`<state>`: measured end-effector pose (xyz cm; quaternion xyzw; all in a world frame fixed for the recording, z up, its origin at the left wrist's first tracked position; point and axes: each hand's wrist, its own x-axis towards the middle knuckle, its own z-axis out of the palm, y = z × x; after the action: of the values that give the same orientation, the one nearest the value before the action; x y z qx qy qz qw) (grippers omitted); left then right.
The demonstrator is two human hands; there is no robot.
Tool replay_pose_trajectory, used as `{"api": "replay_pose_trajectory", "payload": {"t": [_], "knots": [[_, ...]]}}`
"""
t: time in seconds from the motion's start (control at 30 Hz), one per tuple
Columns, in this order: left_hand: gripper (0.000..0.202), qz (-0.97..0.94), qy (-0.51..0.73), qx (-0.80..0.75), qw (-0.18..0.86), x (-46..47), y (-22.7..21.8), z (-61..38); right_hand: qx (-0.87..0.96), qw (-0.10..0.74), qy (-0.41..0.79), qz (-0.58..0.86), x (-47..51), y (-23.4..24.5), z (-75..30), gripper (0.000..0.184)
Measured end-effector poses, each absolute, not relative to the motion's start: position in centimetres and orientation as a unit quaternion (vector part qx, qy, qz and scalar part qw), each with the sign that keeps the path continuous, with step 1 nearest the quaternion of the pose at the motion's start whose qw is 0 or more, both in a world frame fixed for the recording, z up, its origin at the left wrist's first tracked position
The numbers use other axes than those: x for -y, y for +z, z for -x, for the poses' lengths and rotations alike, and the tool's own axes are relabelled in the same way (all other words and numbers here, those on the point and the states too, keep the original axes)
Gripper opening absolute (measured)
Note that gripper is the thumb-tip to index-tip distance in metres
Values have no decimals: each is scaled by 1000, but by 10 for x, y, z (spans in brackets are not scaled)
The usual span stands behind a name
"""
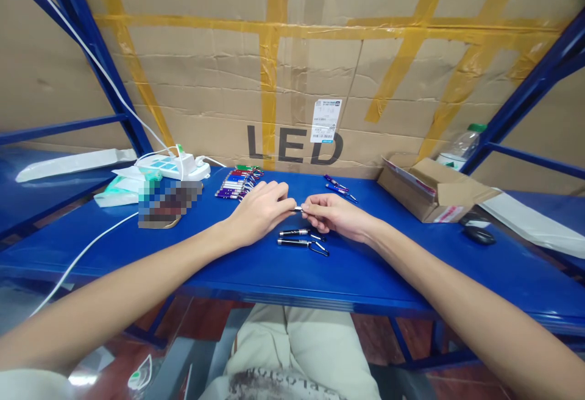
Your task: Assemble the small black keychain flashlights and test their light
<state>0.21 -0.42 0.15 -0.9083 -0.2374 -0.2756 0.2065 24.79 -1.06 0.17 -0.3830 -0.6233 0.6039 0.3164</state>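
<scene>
A slim metal keychain torch is pinched between left hand and right hand fingers.

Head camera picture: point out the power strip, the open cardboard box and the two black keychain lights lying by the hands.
power strip (176, 166), head view, on its top face.
cardboard box (432, 196), head view, on its front flap.
black keychain lights (297, 242), head view, on the barrel of the nearer one.

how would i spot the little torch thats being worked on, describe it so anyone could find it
Start at the blue table under the big LED carton. At its middle the left hand and right hand meet on one small torch. Unlike the two black torches lying nearer, it is pinched at both ends.
</scene>
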Motion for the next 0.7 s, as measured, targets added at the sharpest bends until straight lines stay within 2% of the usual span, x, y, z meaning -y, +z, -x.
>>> {"api": "replay_pose_trajectory", "payload": {"t": [0.27, 0.5, 0.7], "knots": [[28, 909, -300, 271, 104, -2, -4, 0, 722, 379, 443, 372, 5, -7, -244, 45], [29, 906, -311, 278, 72, -5, -5, 1, 783, 365, 340, 372, 9, -6, -248, 25], [30, 914, -296, 268, 75, -3, -2, 1, 799, 350, 308, 380, 11, -5, -249, 26]]}}
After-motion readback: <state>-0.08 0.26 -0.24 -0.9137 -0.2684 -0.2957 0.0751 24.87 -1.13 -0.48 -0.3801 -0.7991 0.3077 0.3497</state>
